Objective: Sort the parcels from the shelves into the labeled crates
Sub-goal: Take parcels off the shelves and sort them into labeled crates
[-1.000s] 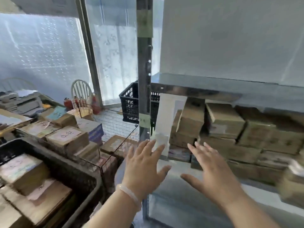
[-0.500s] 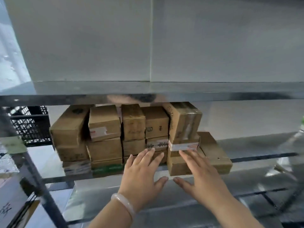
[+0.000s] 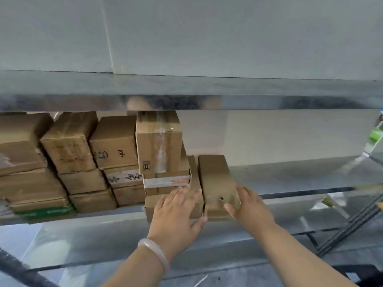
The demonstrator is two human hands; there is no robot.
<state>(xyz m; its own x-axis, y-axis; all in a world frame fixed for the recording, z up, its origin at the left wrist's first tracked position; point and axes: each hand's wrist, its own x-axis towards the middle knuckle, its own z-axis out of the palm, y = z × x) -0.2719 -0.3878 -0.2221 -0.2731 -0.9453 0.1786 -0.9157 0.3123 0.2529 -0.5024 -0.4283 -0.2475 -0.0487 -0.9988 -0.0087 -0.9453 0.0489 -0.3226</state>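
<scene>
My left hand (image 3: 176,212) lies flat and spread on the front face of the bottom parcel (image 3: 192,206) in the rightmost stack, fingers (image 3: 182,192) reaching up to the taped parcel (image 3: 166,182) above it, thumb out along the lower right corner. It presses rather than grips. A pale bangle (image 3: 155,252) circles that wrist. My right hand (image 3: 248,206) is open and curled around the right side of the end parcel (image 3: 216,183), a plain brown box that stands just beside the stack at the front edge of the shelf (image 3: 290,179); thumb on its front face, fingers around the far side, so I cannot see how firmly it holds.

The parcels all sit on this metal shelf, packed in stacks from the left edge to about the middle. A tall taped carton (image 3: 158,141) tops the rightmost stack, nearly touching the upper shelf (image 3: 207,92). The right half of the shelf is bare metal.

The leftmost stacks are cut off by the frame edge. Printing on the labels is too blurred to read. Something green and white (image 3: 376,137) at the far right edge is smeared and I cannot identify it.
</scene>
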